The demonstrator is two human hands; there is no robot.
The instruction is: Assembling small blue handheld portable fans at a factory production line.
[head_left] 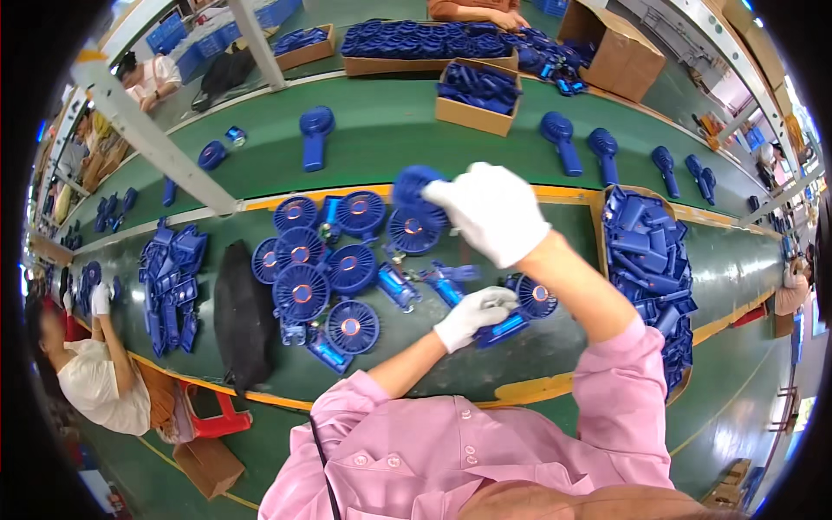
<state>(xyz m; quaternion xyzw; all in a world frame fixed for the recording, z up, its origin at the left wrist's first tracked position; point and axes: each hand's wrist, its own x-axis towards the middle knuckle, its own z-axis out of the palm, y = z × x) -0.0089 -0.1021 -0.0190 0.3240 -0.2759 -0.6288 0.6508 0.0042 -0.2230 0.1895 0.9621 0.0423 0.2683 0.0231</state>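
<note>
My right hand (496, 212), in a white glove, is raised over the bench's far edge and closed on a round blue fan part (414, 186), smeared by motion. Closer to me, my gloved left hand (475, 317) curls its fingers on a small handheld fan without its full casing; its round fan head (536, 297) and its blue battery (504, 330) show beside the fingers. A cluster of blue fan heads (301, 292) lies left of my hands, some with batteries attached. Between that cluster and my left hand is a loose battery unit (398, 287).
A box of blue casing pieces (646, 243) stands to the right. A black cloth-like object (243, 316) and more blue casings (173, 286) lie left. Handheld fans (315, 137) and a carton (475, 111) sit on the green belt beyond. A co-worker (108, 381) works at left.
</note>
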